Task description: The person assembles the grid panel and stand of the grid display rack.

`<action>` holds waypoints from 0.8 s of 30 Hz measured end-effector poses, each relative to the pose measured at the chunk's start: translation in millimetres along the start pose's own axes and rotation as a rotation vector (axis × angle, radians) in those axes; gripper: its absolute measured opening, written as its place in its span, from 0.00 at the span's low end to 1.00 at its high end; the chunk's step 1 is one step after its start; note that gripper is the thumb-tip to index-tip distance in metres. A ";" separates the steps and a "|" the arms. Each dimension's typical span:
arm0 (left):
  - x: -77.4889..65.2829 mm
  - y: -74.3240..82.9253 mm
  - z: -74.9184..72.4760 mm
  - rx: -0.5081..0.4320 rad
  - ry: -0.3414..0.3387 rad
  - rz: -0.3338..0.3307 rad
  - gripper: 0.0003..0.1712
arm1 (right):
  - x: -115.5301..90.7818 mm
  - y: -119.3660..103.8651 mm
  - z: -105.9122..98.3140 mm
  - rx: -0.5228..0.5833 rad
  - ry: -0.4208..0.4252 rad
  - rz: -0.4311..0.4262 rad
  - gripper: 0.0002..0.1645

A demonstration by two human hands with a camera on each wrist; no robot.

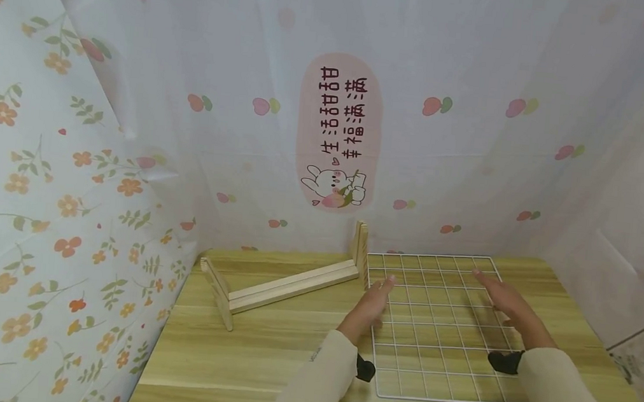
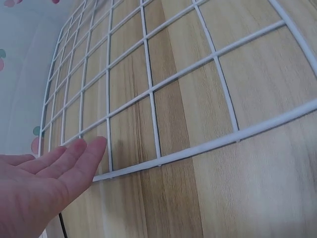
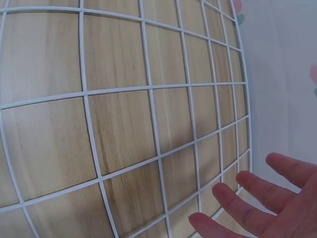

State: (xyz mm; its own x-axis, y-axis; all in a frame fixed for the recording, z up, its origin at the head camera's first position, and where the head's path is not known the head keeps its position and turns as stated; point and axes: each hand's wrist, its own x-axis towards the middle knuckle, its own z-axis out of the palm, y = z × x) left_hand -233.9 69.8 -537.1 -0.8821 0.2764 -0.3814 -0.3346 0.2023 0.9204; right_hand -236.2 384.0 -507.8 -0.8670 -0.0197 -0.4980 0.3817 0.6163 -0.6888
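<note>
A white wire grid panel (image 1: 432,325) lies flat on the wooden table. At its left edge is my left hand (image 1: 369,306), fingers extended and holding nothing; in the left wrist view the fingertips are close to the edge wire, and I cannot tell whether they touch it. Over the panel's right side my right hand (image 1: 514,309) has its fingers spread and grips nothing. The right wrist view shows those fingers (image 3: 237,203) above the grid's wires. A wooden stand (image 1: 294,286) with two upright end boards and a slatted crosspiece sits left of the panel.
The table (image 1: 215,370) has a pale wood-grain top. A white printed cloth (image 1: 447,154) hangs behind its back edge, and a floral cloth (image 1: 64,255) hangs on the left. The stand's right end board (image 1: 360,249) is near the panel's back left corner.
</note>
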 end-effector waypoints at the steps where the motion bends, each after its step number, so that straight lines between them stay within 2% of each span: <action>1: -0.5 0.2 0.0 -0.013 -0.005 -0.001 0.53 | 0.6 0.0 -0.6 0.014 -0.005 0.014 0.63; 8: 0.2 0.7 0.8 -0.096 -0.006 -0.052 0.52 | 3.5 1.6 -4.1 0.082 -0.041 0.050 0.65; 16: 1.4 -1.2 0.5 -0.134 -0.029 -0.093 0.53 | 6.3 8.2 2.7 0.159 -0.048 0.080 0.65; 24: 3.8 -2.5 0.0 -0.182 -0.048 -0.104 0.54 | 9.3 10.5 5.8 0.145 -0.043 0.098 0.65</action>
State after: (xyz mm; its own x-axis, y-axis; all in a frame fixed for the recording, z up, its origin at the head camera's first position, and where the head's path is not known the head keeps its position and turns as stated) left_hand -236.4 70.3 -540.9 -0.8243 0.3085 -0.4747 -0.4810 0.0607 0.8746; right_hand -238.4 385.7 -522.7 -0.8100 -0.0004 -0.5865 0.5089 0.4966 -0.7031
